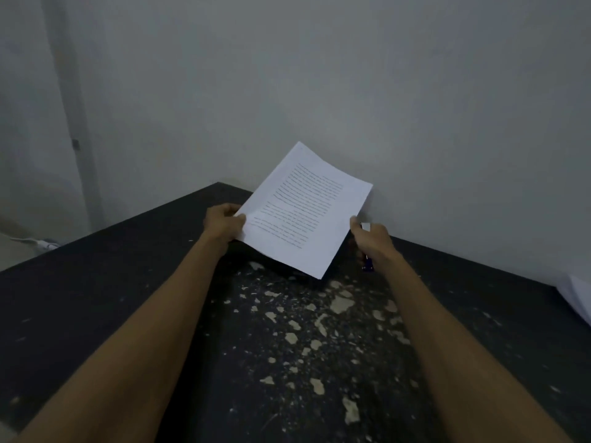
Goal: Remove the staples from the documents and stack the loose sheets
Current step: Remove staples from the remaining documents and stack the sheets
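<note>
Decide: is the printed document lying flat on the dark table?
No, the left hand grips the document by a corner, lifted off the table.

Printed document [303, 209] raised, tilted, text up; white loose sheets [575, 295] at far right; blue tool [367, 263], perhaps a staple remover.

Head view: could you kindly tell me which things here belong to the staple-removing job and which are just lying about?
For the job: printed document, held up by the left hand and right hand; blue tool in the right hand, possibly a staple remover; white sheets at the far right edge.
Lying about: white cable on the floor, left; chipped dark table beneath.
</note>
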